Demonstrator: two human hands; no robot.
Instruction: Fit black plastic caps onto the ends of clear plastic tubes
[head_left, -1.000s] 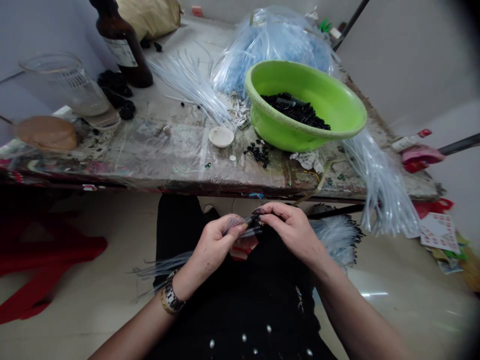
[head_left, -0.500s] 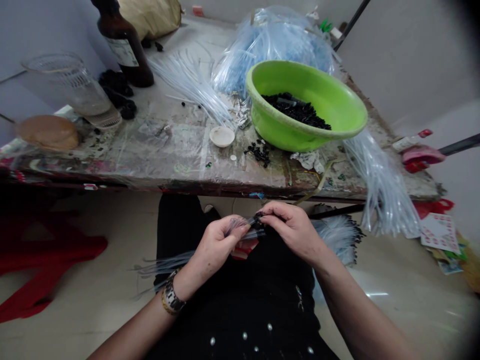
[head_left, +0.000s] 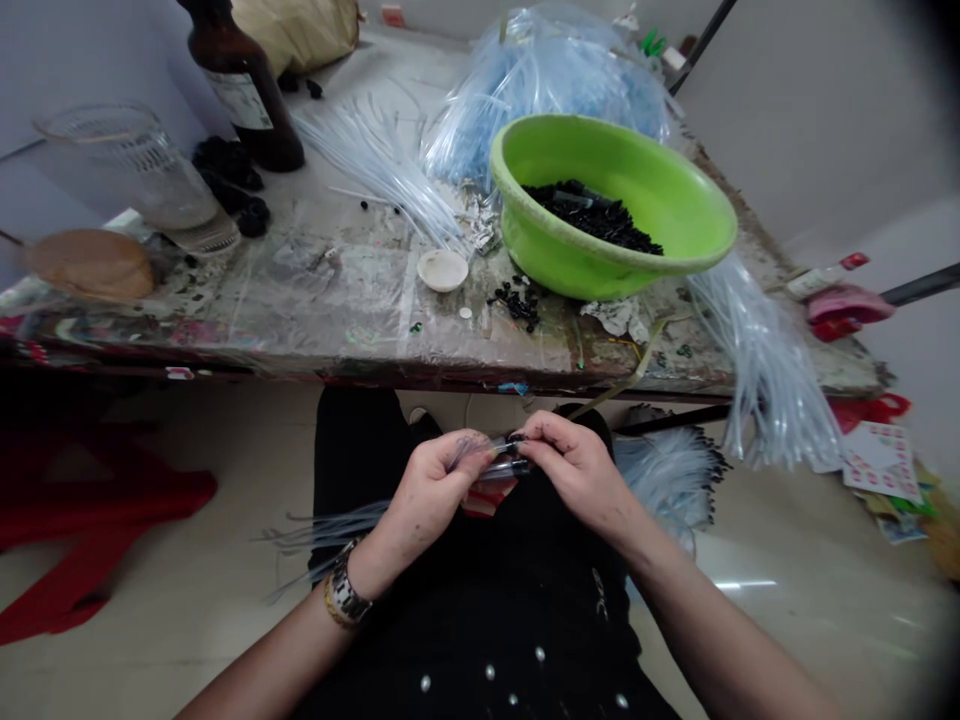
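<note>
My left hand (head_left: 433,488) is closed around a bundle of thin clear plastic tubes (head_left: 352,520), whose loose ends trail out past my wrist to the left. At the bundle's other end, black tips (head_left: 517,467) show between my two hands. My right hand (head_left: 574,462) pinches a small black piece (head_left: 517,440) against a tube end, with thumb and forefinger together. The fingertips hide most of that piece. Both hands are above my lap, just below the table's front edge.
A green basin (head_left: 615,270) holding many black pieces stands on the worn table (head_left: 315,330). Near it lie loose black pieces (head_left: 517,303), a small white dish (head_left: 442,271) and clear tube bundles (head_left: 390,180). A brown bottle (head_left: 251,100) and a glass jar (head_left: 172,190) stand left.
My right hand has shifted slightly down, still pinching at the tube ends. My left hand keeps its hold on the bundle, nearly still. The view has tilted a little.
</note>
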